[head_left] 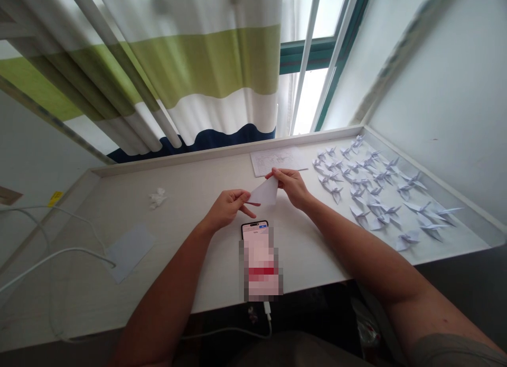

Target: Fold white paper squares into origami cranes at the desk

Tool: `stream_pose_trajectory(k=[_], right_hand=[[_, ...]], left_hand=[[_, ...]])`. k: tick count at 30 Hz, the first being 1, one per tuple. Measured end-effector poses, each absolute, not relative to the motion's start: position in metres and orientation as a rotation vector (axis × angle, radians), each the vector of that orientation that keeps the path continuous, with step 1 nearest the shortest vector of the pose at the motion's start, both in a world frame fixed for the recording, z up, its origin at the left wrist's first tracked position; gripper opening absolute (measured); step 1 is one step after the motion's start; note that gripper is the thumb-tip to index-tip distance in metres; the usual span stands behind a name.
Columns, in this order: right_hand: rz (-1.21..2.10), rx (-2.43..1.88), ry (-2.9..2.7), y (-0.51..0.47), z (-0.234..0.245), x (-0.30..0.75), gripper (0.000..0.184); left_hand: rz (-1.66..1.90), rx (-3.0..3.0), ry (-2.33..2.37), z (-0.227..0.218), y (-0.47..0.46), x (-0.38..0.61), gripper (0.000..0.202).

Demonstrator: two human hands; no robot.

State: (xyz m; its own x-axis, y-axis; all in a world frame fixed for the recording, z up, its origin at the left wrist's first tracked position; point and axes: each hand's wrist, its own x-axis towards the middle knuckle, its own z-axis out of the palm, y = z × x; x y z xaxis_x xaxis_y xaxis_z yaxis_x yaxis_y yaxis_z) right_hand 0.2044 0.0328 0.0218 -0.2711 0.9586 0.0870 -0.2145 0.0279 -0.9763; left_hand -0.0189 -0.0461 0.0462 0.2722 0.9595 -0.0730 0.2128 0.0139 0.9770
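Note:
A folded piece of white paper (266, 193), roughly triangular, is held up between my two hands over the white desk. My left hand (229, 206) pinches its left corner between thumb and forefinger, with the other fingers spread below. At the upper right corner, my right hand (291, 185) grips the paper with thumb and fingertips. Just below the hands lies a phone (255, 229) with its screen lit, most of it blurred out. Behind the paper rests a stack of sheets (273, 160) with faint writing on top.
Many folded paper cranes (366, 179) cover the desk's right side. A crumpled tissue (157, 198) and a white paper square (129, 251) lie on the left. White cables (59, 256) cross the left edge; another cable (268, 310) plugs into the phone. A raised rim (222, 149) borders the back.

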Motion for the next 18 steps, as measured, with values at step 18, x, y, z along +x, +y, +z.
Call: stream_pose_trajectory(k=[18], right_hand=[[1.695, -0.652, -1.401, 0.024, 0.025, 0.206, 0.051]], left_hand=[[1.042, 1.167, 1.174, 0.043, -0.047, -0.009, 0.047]])
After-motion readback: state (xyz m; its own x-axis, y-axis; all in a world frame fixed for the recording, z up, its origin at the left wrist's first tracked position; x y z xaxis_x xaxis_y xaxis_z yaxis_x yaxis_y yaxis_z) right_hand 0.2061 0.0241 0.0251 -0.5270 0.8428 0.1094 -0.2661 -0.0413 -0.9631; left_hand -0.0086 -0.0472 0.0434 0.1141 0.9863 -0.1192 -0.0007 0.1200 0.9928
